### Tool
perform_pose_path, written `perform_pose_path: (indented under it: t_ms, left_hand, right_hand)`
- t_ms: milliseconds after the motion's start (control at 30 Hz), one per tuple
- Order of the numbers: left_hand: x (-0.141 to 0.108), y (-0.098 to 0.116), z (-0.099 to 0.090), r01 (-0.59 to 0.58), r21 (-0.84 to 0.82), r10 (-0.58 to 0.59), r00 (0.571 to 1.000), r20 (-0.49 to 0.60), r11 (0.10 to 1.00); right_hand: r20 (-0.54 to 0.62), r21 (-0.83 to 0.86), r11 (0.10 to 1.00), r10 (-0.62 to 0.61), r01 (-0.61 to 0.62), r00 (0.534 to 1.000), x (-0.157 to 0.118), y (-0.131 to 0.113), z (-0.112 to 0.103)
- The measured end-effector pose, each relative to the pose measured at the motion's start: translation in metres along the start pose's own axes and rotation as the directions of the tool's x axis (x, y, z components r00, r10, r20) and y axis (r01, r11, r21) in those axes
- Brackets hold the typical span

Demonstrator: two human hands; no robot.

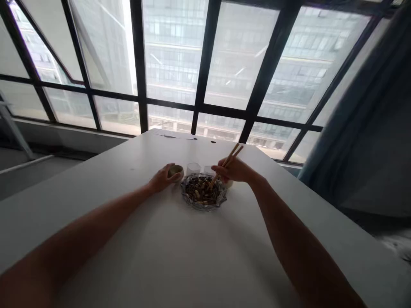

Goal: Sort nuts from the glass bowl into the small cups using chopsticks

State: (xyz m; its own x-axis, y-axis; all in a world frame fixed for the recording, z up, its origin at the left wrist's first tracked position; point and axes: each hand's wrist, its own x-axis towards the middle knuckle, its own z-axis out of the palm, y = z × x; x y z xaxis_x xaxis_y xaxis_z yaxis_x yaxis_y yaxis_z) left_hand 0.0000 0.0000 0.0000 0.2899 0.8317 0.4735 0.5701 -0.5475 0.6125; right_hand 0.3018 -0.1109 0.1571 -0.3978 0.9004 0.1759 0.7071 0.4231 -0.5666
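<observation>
My left hand [163,177] is wrapped round the side of a small round cup [176,171], tilted slightly beside the bowl. In my right hand [236,170] is a pair of wooden chopsticks [231,156], their tips down among the food. A clear, wavy-rimmed glass bowl [203,207] sits on the table, filled with a dark brown mix [201,190] holding paler, peanut-like pieces. Whether the tips grip a piece is too small to tell. Part of another pale round thing [229,184] shows under my right hand, mostly hidden.
Two clear glasses [193,168] stand just behind the bowl, the right one partly hidden by my hand. The white table [192,256] runs toward large dark-framed windows [173,55]. A blue-grey curtain [349,128] hangs at the right. Dark round spots [213,142] mark the table's far end.
</observation>
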Motion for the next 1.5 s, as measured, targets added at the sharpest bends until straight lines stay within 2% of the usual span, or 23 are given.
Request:
perform_pose_path:
  t_ms: [233,400,567,1000,1233,1500]
  left_hand:
    - [0.002,0.003,0.000,0.004,0.006,-0.004,1.000,-0.023,1.000]
    - [0.001,0.003,0.000,-0.009,0.005,0.010,0.999,-0.048,1.000]
    - [0.001,0.002,0.000,-0.010,0.005,0.010,0.999,-0.046,1.000]
    - [0.001,0.000,0.000,-0.016,0.016,0.017,0.999,-0.029,1.000]
    - [0.001,-0.001,0.000,-0.018,0.020,0.019,0.999,-0.038,1.000]
    - [0.001,0.000,0.000,-0.001,-0.003,0.001,0.999,-0.045,1.000]
  right_hand:
    - [-0.012,0.071,0.997,0.012,-0.011,1.000,0.003,0.005,-0.003]
    - [-0.053,0.029,0.999,0.015,-0.013,0.999,0.005,0.014,-0.004]
    - [-0.028,0.040,0.999,0.016,-0.014,0.999,0.008,0.019,0.000]
    - [0.025,0.099,0.993,0.056,-0.058,0.998,0.007,0.009,0.002]
    - [-0.020,0.143,0.989,0.043,-0.040,0.999,0.006,0.012,-0.003]
    - [-0.121,0.182,0.983,0.023,-0.001,0.992,0.005,0.016,-0.006]
